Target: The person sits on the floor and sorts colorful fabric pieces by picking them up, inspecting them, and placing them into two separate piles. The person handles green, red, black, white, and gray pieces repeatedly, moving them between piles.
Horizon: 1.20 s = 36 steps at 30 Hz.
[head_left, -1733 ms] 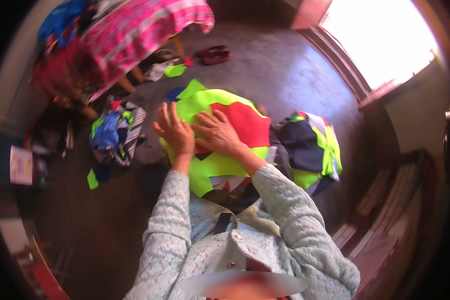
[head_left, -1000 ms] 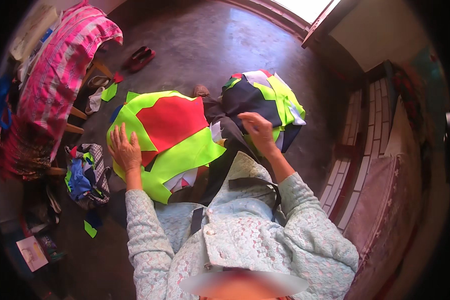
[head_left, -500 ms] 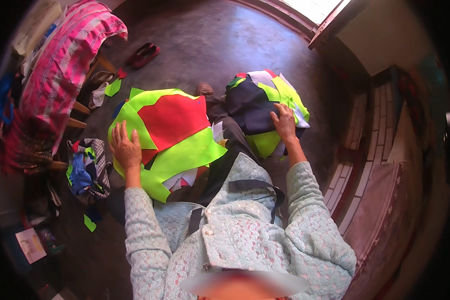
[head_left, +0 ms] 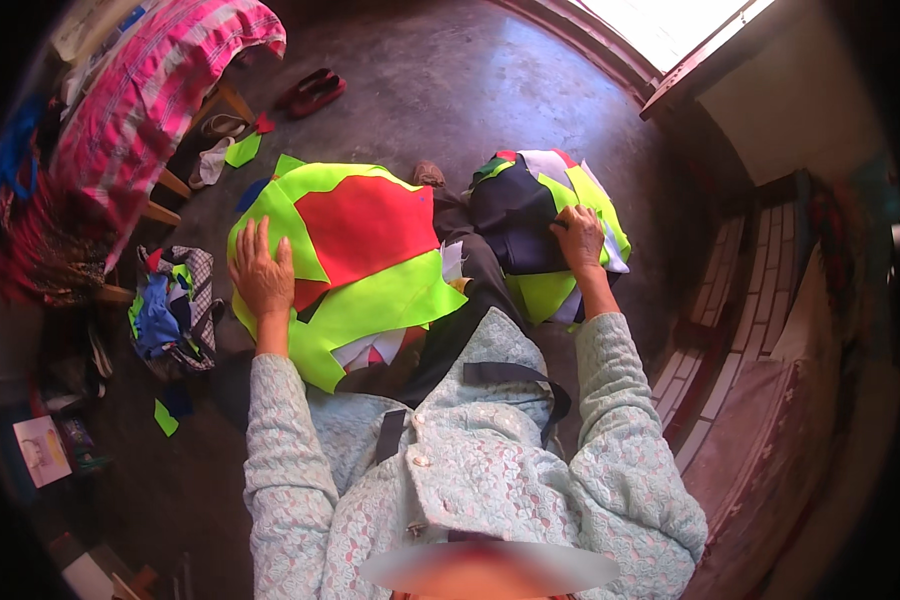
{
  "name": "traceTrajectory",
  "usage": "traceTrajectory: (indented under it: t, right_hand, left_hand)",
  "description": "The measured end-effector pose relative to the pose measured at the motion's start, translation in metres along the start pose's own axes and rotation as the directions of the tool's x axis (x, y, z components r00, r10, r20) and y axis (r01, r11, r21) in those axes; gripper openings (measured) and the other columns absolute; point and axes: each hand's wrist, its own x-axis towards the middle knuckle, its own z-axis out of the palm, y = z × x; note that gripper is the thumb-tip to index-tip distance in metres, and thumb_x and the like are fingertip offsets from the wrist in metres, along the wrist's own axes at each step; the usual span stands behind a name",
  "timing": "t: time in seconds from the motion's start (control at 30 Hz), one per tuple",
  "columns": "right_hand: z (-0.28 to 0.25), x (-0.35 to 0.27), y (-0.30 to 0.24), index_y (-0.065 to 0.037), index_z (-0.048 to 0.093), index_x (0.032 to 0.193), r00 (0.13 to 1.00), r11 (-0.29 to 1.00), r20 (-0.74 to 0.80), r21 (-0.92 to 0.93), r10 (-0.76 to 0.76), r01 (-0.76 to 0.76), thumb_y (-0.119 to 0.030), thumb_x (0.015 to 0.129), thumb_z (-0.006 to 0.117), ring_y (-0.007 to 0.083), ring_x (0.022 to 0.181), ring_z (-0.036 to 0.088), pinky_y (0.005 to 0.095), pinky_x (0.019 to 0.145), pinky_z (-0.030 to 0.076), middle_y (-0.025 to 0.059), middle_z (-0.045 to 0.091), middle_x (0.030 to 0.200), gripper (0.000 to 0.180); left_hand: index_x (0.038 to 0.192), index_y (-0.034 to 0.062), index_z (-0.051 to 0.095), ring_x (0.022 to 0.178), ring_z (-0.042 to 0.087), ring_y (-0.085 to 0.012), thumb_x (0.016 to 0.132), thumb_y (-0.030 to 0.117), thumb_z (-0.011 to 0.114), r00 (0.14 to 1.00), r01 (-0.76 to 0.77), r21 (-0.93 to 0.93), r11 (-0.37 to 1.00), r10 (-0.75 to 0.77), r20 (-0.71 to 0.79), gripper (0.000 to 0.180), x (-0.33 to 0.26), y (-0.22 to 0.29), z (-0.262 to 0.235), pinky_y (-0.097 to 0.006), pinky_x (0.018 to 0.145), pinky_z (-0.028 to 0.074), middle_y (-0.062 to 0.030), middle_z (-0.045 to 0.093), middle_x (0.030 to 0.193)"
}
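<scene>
Two rounded heaps of coloured fabric scraps lie side by side before me. The left heap (head_left: 365, 225) has large yellow-green pieces around a red one, with white and red bits at its near edge. My left hand (head_left: 263, 272) rests flat on its left side, fingers spread over a yellow-green scrap. The right heap (head_left: 515, 225) shows a big dark navy piece with yellow-green, white and red scraps around it. On its right side is my right hand (head_left: 580, 240), fingers bent and closed on a fabric scrap where navy meets yellow-green; the fingertips are partly hidden.
A checked bag of scraps (head_left: 175, 310) sits on the floor at left. Beyond it are wooden furniture under a pink plaid cloth (head_left: 160, 90), and dark red shoes (head_left: 312, 93). A slatted bench (head_left: 725, 320) runs along the right, with a doorway (head_left: 660, 30) at the far right.
My right hand's fingers have gone from lying stretched over the right heap to bent and closed on its fabric. My left hand stays on the left heap. The view has shifted slightly.
</scene>
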Motion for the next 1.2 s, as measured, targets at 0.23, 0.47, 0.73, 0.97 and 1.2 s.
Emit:
traceTrajectory:
  t: [0.23,0.47,0.73,0.97,1.2]
  right_hand:
    - [-0.025,-0.029,-0.005,-0.011,0.063,0.088,0.975,0.991,-0.22,0.127,-0.014,0.042,-0.011,0.068,0.077,0.0285,0.085,0.06,0.0403,0.078,0.046,0.0064,0.064,0.085,0.025]
    - [-0.044,-0.066,-0.01,-0.01,0.06,0.082,0.979,0.971,-0.108,0.15,-0.17,0.185,-0.008,0.069,0.071,0.0278,0.087,0.059,0.0399,0.078,0.047,0.0051,0.063,0.086,0.018]
    - [-0.061,-0.118,0.003,-0.01,0.057,0.081,0.953,0.941,0.118,0.233,-0.278,0.245,-0.004,0.062,0.072,0.0271,0.098,0.058,0.0389,0.082,0.045,0.0042,0.061,0.087,0.025]
    - [-0.083,-0.13,0.019,-0.009,0.06,0.086,0.853,0.93,0.433,0.339,-0.29,0.144,-0.014,0.072,0.076,0.0274,0.093,0.058,0.0396,0.08,0.047,0.0049,0.062,0.085,0.022]
    - [-0.058,-0.055,-0.001,-0.008,0.064,0.096,0.967,0.945,0.097,0.256,-0.236,0.205,-0.015,0.082,0.07,0.0288,0.097,0.059,0.0382,0.082,0.049,0.0083,0.065,0.097,0.017]
  left_hand:
    - [0.136,0.0197,0.049,0.134,0.041,-0.0248,0.094,0.041,0.052,1.0,-0.015,0.002,1.0,0.015,-0.018,0.047,0.001,0.0,0.002,-0.051,0.105,0.033,-0.0038,0.048,0.142]
    - [0.136,0.0204,0.049,0.134,0.041,-0.0245,0.094,0.042,0.052,1.0,-0.011,0.004,1.0,0.011,-0.014,0.047,0.001,0.0,0.001,-0.052,0.105,0.033,-0.0031,0.048,0.142]
    - [0.137,0.021,0.049,0.134,0.042,-0.0239,0.095,0.042,0.051,1.0,-0.018,0.011,1.0,0.018,-0.022,0.048,0.002,-0.002,0.005,-0.051,0.105,0.034,-0.003,0.048,0.142]
    - [0.138,0.021,0.048,0.133,0.043,-0.0237,0.095,0.042,0.051,0.999,-0.022,0.041,0.999,0.023,-0.028,0.048,0.0,-0.002,0.004,-0.05,0.105,0.034,-0.0038,0.049,0.142]
    - [0.137,0.0207,0.049,0.134,0.042,-0.0234,0.094,0.042,0.052,1.0,-0.011,0.014,1.0,0.011,-0.009,0.048,0.003,-0.002,0.006,-0.053,0.105,0.033,-0.0028,0.048,0.142]
